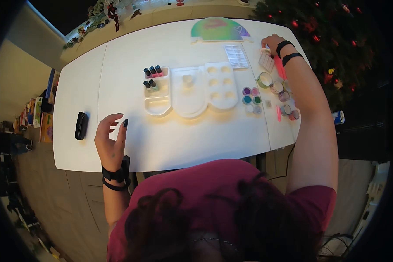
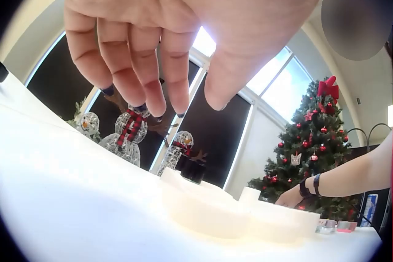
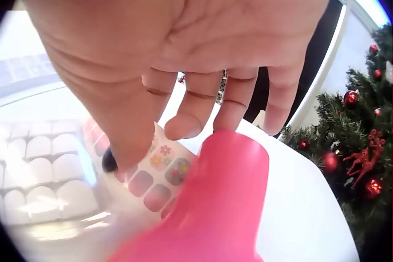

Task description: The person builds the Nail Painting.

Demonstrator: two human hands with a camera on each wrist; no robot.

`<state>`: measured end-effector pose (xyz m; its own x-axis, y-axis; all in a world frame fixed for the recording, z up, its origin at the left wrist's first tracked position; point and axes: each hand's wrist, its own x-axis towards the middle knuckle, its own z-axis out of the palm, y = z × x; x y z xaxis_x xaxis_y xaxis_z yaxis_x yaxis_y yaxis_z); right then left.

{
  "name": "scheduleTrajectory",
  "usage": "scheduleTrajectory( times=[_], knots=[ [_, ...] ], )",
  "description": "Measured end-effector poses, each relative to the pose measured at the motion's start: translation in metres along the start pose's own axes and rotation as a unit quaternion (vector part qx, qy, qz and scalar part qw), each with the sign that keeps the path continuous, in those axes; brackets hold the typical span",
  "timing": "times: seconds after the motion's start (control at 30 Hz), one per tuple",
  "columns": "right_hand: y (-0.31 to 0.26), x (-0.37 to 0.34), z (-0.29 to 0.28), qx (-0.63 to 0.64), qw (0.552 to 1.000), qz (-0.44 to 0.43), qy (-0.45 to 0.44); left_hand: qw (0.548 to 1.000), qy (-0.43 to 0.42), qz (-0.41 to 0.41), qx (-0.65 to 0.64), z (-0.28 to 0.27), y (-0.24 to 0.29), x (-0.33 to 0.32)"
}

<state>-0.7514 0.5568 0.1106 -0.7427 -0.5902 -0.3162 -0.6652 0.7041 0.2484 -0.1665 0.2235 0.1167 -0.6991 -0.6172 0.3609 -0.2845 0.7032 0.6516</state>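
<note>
At the table's far right, my right hand [image 1: 273, 41] reaches down to a sheet of nail stickers [image 3: 156, 173] with flower and pink patterns. Its thumb lies over the sheet's edge and pinches it, the other fingers curled behind. Beside that hand lie a clear case of white nail tips [image 3: 46, 170] and a smooth pink object [image 3: 227, 176] with a rounded end. My left hand [image 1: 110, 142] hovers over the near left of the table, fingers bent loosely and holding nothing. In the left wrist view its palm and spread fingers [image 2: 126, 71] show above the white tray.
A white sectioned tray [image 1: 190, 107] mid-table carries several dark-capped polish bottles [image 1: 153, 71]. Behind it are a clear grid box [image 1: 236, 56] and a colourful half-round board [image 1: 218, 30]. Small jars [image 1: 247, 100] and tape rolls [image 1: 264, 80] crowd the right; a black case [image 1: 81, 125] lies left.
</note>
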Motion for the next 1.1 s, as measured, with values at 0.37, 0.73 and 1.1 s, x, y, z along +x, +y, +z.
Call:
scheduleTrajectory(
  times=[0.37, 0.73, 1.1],
  knots=[
    [-0.069, -0.077, -0.077, 0.247, 0.886, -0.055, 0.387, 0.999, -0.025, 0.037, 0.007, 0.006, 0.015, 0.013],
    [-0.295, -0.163, -0.076, 0.522, 0.797, -0.192, 0.233, 0.975, -0.13, 0.17, 0.058, 0.039, 0.029, 0.035],
    [-0.325, -0.168, -0.076, 0.311, 0.895, -0.152, 0.28, 0.97, -0.17, 0.166, 0.042, 0.052, 0.034, 0.026]
  ],
)
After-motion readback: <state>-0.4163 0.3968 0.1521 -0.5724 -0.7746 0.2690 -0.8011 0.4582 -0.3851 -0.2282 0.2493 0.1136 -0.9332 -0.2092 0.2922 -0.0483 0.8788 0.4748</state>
